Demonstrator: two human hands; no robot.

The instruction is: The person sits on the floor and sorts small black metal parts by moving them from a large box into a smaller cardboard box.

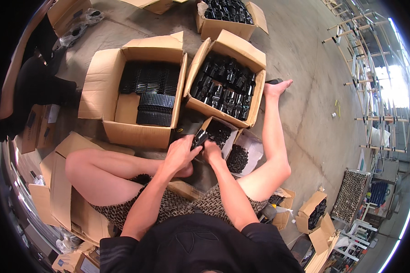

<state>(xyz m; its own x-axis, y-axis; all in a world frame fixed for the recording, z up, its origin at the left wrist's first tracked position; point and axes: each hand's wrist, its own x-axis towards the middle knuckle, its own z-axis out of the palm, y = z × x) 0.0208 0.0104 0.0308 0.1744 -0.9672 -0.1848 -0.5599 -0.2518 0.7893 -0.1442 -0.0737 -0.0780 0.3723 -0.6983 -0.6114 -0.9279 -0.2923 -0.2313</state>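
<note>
My left hand is closed round a glossy black plastic part, which it holds up at a tilt between my legs. My right hand is close beside it, fingers bent together at the part's lower end; whatever they pinch is hidden. Just beyond the hands, a small open box contains little black pieces. Next to it, a second small box with a pale lining holds more small dark pieces.
Ahead stand a carton with stacked flat black parts and another carton full of black parts. A farther carton holds similar ones. Flattened cardboard lies left, near another person's dark-clothed leg. Metal racks stand right.
</note>
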